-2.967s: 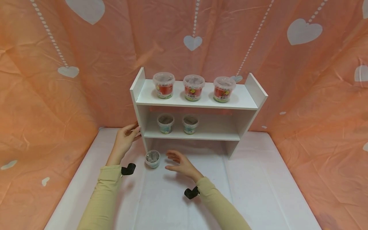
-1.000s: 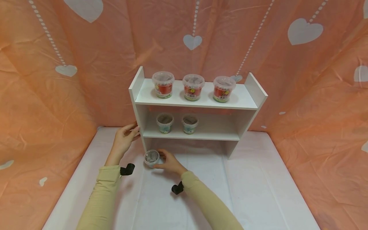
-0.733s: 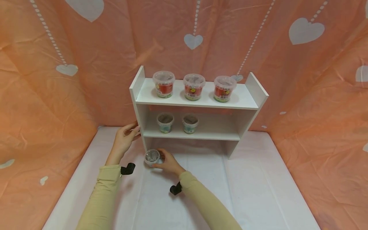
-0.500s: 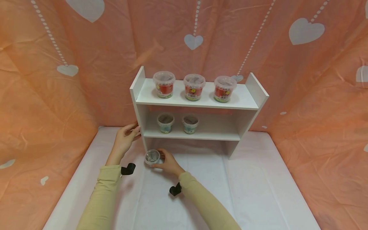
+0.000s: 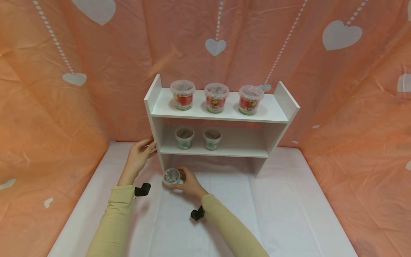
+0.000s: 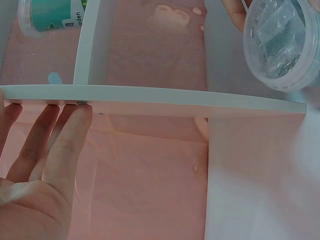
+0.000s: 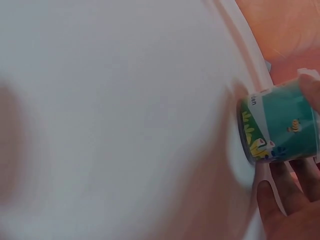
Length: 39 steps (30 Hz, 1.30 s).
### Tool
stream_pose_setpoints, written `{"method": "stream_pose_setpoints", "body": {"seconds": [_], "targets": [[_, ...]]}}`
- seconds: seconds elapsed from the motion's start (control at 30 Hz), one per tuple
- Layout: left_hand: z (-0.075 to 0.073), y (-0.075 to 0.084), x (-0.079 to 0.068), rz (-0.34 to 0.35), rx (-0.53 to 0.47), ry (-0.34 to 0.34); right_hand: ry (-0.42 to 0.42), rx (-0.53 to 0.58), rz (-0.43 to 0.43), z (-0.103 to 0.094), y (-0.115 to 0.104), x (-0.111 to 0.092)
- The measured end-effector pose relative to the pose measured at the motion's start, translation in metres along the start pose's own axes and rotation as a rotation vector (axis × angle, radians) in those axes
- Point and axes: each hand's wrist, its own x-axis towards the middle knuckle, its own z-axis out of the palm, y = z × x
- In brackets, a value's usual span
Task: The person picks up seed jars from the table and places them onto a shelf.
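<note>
My right hand [image 5: 191, 184] holds a small clear plastic tub [image 5: 171, 176] with a teal label, thumb on one side and fingers on the other. The tub is near the shelf's front left foot; whether its base touches the cloth I cannot tell. The right wrist view shows the tub's teal side [image 7: 282, 122] with a bee and plants printed on it. A clear packet [image 6: 282, 37] shows inside it in the left wrist view. My left hand [image 5: 138, 155] touches the left side panel of the white shelf [image 5: 213, 154] with outstretched fingertips [image 6: 82, 112].
Two similar teal tubs, one left [image 5: 184, 138] and one right [image 5: 212, 139], stand on the middle board. Three larger red-labelled tubs [image 5: 216, 103] line the top board. White cloth [image 5: 289, 210] covers the table, and an orange curtain [image 5: 128, 71] hangs around it.
Over three seconds my right hand has moved left and taken hold of the small tub. In the last half second the tub has shifted slightly right. My left hand stays at the panel.
</note>
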Motion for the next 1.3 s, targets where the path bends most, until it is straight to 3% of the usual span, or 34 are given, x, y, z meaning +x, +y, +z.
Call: {"method": "stream_pose_setpoints", "body": {"seconds": [0.27, 0.63, 1.13, 1.3], "targets": [[-0.001, 0.002, -0.002, -0.012, 0.016, 0.0, -0.007, -0.001, -0.044, -0.009, 0.011, -0.011], [-0.003, 0.001, -0.003, -0.014, 0.021, -0.007, 0.019, 0.042, -0.029, -0.027, 0.022, -0.031], [-0.002, 0.0, -0.003, 0.0, 0.018, -0.004, 0.107, 0.027, -0.031, -0.077, 0.017, -0.051], [-0.001, 0.0, -0.002, -0.002, 0.017, -0.01, 0.114, -0.013, -0.063, -0.094, 0.0, -0.066]]}}
